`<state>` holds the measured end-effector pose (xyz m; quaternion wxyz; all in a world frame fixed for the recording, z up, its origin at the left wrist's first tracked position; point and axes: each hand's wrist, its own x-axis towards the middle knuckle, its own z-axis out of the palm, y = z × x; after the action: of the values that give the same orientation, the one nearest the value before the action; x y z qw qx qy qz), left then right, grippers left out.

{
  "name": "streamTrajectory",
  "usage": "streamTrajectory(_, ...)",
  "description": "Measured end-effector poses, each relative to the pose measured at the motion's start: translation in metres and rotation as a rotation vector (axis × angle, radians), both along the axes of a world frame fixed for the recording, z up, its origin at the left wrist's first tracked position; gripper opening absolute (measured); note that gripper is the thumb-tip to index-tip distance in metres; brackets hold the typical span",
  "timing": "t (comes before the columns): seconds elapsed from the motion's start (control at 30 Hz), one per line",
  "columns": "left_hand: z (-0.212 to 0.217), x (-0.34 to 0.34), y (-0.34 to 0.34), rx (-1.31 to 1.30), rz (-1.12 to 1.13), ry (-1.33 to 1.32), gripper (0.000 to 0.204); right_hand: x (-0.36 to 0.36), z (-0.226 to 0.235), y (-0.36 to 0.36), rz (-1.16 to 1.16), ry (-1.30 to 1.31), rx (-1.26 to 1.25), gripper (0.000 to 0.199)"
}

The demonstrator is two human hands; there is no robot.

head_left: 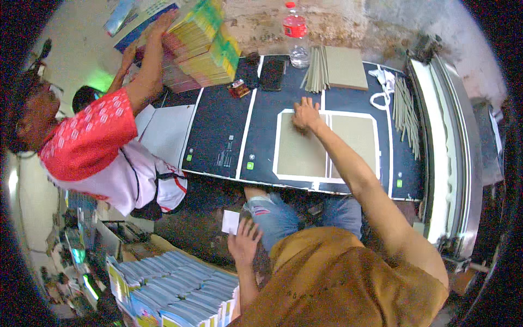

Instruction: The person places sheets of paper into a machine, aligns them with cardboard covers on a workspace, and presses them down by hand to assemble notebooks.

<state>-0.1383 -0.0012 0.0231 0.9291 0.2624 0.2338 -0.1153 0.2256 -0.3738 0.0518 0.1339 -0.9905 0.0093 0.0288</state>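
Note:
My right hand [306, 114] lies flat, fingers spread, on the top edge of a grey-brown cardboard panel [298, 155] set inside a white-bordered sheet [326, 117] on the dark worktable [218, 131]. A second cardboard panel [355, 141] lies beside it to the right. My left hand [245, 242] hangs low over my knee with its fingers apart, holding nothing, next to a small white slip of paper [230, 222]. My own jeans [278, 212] show below the table edge.
A person in a red and white shirt [92, 141] at the left lifts a stack of colourful booklets [204, 46]. A plastic bottle [297, 32], thin cardboard strips [316, 68], a cardboard sheet pile [346, 66], more strips [406, 109] and a phone [272, 73] sit at the far side. Booklet piles [174, 291] lie on the floor.

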Motion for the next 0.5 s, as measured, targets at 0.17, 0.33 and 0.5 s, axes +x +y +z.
streamTrajectory(0.17, -0.063, 0.072, -0.076, -0.311, -0.428, -0.055, 0.078, -0.032, -0.002, 0.024, 0.270, 0.113, -0.046, 0.052)
streamTrajectory(0.33, -0.024, 0.115, -0.090, -0.126, -0.664, -0.232, 0.063, -0.147, 0.064, 0.008, 0.226, -0.378, 0.548, 0.045)
streamTrajectory(0.5, 0.024, 0.226, -0.131, 0.482, -0.612, -0.292, 0.049, -0.271, 0.082, -0.093, -0.209, -0.457, 0.732, 0.033)
